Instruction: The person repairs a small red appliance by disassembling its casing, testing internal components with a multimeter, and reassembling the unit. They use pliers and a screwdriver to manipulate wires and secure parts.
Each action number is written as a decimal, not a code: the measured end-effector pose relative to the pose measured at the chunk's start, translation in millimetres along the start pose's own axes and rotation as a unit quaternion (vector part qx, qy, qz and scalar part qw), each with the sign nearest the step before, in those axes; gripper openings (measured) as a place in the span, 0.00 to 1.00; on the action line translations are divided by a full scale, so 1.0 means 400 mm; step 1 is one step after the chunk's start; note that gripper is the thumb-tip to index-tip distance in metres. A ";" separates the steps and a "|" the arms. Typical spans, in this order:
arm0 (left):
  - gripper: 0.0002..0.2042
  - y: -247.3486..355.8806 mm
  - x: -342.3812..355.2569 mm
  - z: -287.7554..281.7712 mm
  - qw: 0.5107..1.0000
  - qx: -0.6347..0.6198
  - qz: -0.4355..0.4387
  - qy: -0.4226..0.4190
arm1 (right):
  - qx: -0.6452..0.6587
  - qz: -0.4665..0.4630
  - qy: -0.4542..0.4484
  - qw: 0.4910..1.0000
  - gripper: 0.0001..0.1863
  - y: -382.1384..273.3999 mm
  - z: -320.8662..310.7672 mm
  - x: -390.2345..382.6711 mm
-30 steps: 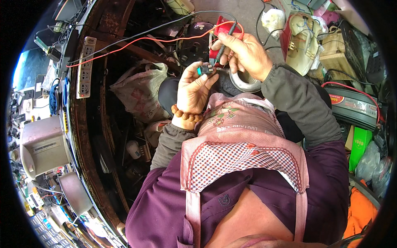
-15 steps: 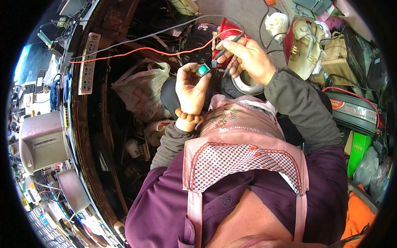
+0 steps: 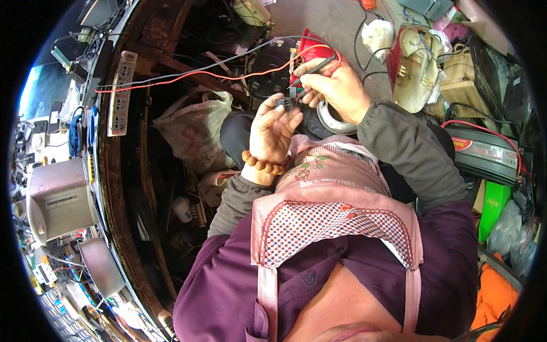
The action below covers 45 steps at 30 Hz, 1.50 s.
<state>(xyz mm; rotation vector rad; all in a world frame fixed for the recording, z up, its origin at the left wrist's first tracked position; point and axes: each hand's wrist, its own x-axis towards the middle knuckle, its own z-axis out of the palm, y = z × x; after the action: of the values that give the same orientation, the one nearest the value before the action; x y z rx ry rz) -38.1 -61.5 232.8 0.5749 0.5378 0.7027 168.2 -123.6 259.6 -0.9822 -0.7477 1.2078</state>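
Observation:
My left hand (image 3: pixel 272 128), a beaded bracelet at its wrist, pinches a small black rocker switch (image 3: pixel 283 103) between thumb and fingers. The switch's dark underside, with its terminals, faces my right hand; its green face is turned away. My right hand (image 3: pixel 342 91) is closed around a pair of multimeter probes, the black probe (image 3: pixel 313 70) lying across the fingers. The red probe is mostly hidden by them. The probe ends are close to the switch, but whether they touch its terminals I cannot tell. Red and grey leads (image 3: pixel 228 76) run leftward from the probes to the bench.
A white power strip (image 3: pixel 121 94) lies along the bench edge at left. Below my hands is a pale round ring (image 3: pixel 335 121). A red-and-cream opened housing (image 3: pixel 415 68) and a finned metal box (image 3: pixel 481 151) stand at right. A plastic bag (image 3: pixel 194 131) hangs left of my knees.
My left hand has moved slightly right and turned the switch, so its green face no longer shows. My right hand has shifted a little left and down, bringing the probes closer to it.

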 end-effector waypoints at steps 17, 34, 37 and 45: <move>0.12 -0.021 0.000 -0.001 0.997 -0.048 -0.056 0.010 | -0.058 -0.025 -0.013 0.998 0.13 -0.001 0.014 -0.014; 0.10 -0.019 -0.002 -0.013 0.996 -0.065 -0.062 -0.014 | -0.055 -0.027 -0.021 0.998 0.13 0.004 0.016 -0.020; 0.10 -0.019 0.000 -0.016 0.996 -0.062 -0.062 -0.015 | -0.052 -0.033 -0.026 0.998 0.12 0.001 0.018 -0.023; 0.11 -0.022 0.001 -0.019 0.996 -0.062 -0.063 -0.019 | -0.045 -0.030 -0.022 0.998 0.12 0.000 0.018 -0.024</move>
<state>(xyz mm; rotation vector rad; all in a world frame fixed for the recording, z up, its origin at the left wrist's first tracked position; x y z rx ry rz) -38.8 -64.6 221.4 0.4343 0.4877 0.5994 159.7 -131.4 262.7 -1.0014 -0.8669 1.1550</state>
